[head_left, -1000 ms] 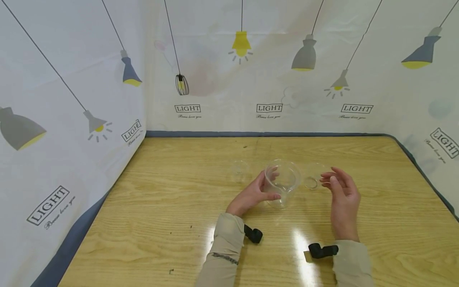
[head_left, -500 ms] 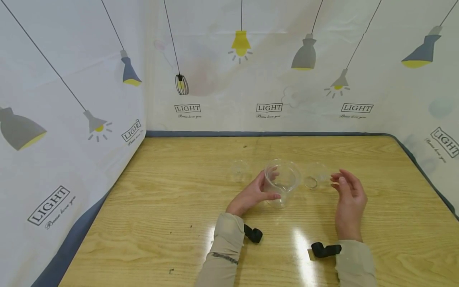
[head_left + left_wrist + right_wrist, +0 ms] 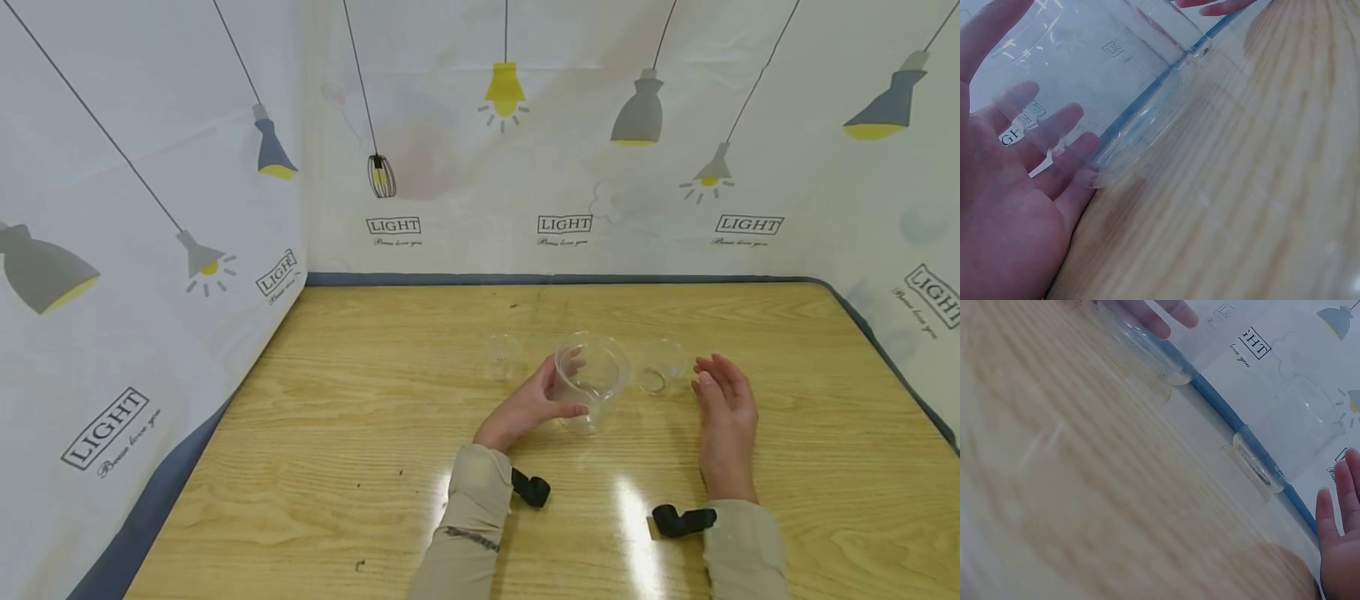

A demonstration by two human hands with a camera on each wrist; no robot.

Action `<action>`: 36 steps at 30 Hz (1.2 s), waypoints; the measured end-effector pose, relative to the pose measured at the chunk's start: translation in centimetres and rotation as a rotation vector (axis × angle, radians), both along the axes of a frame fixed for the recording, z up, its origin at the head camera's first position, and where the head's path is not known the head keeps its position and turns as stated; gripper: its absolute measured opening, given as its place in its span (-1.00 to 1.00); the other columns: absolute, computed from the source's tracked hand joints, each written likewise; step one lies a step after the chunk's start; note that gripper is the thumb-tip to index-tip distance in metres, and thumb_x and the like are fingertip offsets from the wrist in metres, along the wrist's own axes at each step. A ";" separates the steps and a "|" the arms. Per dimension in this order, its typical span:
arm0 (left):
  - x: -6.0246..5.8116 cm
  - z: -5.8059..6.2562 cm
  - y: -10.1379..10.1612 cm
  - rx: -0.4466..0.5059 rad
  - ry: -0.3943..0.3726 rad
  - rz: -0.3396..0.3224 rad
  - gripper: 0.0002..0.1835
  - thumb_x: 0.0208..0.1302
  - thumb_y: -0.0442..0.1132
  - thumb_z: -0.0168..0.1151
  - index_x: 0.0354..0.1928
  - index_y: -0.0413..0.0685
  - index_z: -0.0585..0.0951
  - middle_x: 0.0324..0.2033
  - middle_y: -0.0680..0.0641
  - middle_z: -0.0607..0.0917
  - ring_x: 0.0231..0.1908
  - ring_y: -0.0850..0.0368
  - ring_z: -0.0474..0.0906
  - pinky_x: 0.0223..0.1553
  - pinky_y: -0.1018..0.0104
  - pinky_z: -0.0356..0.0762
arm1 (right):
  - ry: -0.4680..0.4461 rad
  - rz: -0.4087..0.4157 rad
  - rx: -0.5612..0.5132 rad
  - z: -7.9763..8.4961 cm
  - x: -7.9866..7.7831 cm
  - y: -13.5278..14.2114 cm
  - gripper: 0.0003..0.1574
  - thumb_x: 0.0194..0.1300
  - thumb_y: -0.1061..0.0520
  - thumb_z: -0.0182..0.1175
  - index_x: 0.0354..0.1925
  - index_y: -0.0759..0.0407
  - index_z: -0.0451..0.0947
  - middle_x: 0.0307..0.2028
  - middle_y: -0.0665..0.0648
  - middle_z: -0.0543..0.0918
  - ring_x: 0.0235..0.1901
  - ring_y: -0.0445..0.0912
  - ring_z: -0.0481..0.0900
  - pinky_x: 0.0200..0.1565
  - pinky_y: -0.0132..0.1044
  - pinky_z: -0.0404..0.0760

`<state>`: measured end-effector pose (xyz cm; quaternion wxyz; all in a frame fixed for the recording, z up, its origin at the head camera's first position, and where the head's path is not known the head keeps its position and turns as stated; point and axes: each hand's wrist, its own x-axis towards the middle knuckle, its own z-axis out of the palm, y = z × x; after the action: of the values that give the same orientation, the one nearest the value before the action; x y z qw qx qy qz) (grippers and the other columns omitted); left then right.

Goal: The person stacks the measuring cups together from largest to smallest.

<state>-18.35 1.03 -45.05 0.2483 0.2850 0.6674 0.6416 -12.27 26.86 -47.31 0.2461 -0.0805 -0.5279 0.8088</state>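
Observation:
A large clear beaker [image 3: 603, 379] stands on the table, its wide rim facing up. My left hand [image 3: 531, 404] grips it from the left, thumb across the near side and fingers behind; they show through the wall in the left wrist view, beside the beaker's thick base [image 3: 1154, 134]. To its right is a smaller clear beaker [image 3: 667, 362]. Near that one, my right hand [image 3: 727, 425] is held with relaxed fingers, touching nothing. The right wrist view shows a gap between the small beaker's base [image 3: 1259, 465] and my right hand [image 3: 1342, 556].
Another small, faint, clear vessel [image 3: 501, 358] stands left of the large beaker. All rest on a wooden table [image 3: 337, 417], with a lamp-printed cloth backdrop [image 3: 450, 183] rising behind and at both sides. Black wrist mounts [image 3: 531, 489] stick out from both sleeves.
My right hand has moved slightly right, away from the small beaker, and its fingers have drawn closer together. My left hand and the large beaker have stayed in place.

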 end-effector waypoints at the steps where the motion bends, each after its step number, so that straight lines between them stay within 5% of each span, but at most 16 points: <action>1: 0.0 0.0 0.0 0.003 0.000 0.000 -0.12 0.04 -0.17 0.32 0.35 0.24 0.02 0.28 -0.03 0.19 0.27 0.06 0.07 0.19 0.12 0.09 | -0.015 0.008 0.017 0.0 0.0 0.0 -0.44 0.25 0.22 0.08 0.20 0.26 0.23 0.12 0.27 0.33 0.11 0.04 0.27 0.08 -0.32 0.31; 15: -0.5 0.1 -0.1 -0.007 -0.006 0.015 -0.12 0.02 -0.15 0.34 0.32 0.34 0.06 0.27 0.05 0.22 0.27 0.09 0.07 0.21 0.11 0.05 | -0.137 0.109 0.191 0.0 -0.9 0.1 -0.32 0.25 0.18 0.08 0.28 0.15 0.10 0.24 0.18 0.22 0.23 -0.03 0.15 0.04 -0.53 0.28; 23: -1.4 -1.7 0.3 -0.022 0.014 0.048 -0.13 -0.01 -0.11 0.35 0.28 0.49 0.07 0.24 0.17 0.24 0.24 0.20 0.11 0.20 0.20 0.07 | -0.206 0.157 0.251 0.4 -1.4 0.1 -0.21 0.19 0.16 0.16 0.32 0.09 0.06 0.30 0.13 0.14 0.27 -0.02 0.08 0.07 -0.52 0.26; 29: -1.3 -2.3 0.4 -0.034 0.024 0.038 -0.10 -0.02 -0.06 0.35 0.32 0.40 0.05 0.25 0.15 0.23 0.23 0.21 0.13 0.20 0.17 0.07 | -0.340 0.218 0.443 0.4 -1.0 0.1 -0.10 0.18 -0.02 0.16 0.36 -0.15 -0.09 0.34 0.04 0.02 0.29 -0.02 0.02 0.21 -0.26 0.11; 36: -1.2 -2.4 0.5 -0.015 0.018 0.026 -0.08 -0.03 -0.08 0.36 0.33 0.34 0.03 0.25 0.12 0.23 0.24 0.20 0.11 0.19 0.20 0.09 | -0.354 0.256 0.540 0.2 -0.9 0.0 -0.07 0.21 -0.07 0.11 0.37 -0.24 -0.22 0.35 -0.03 0.01 0.29 0.02 0.00 0.22 -0.04 0.04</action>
<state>-19.53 1.55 -47.41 0.2361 0.2802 0.6782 0.6370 -13.17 26.84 -47.07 0.0598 -0.0848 -0.7631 0.6379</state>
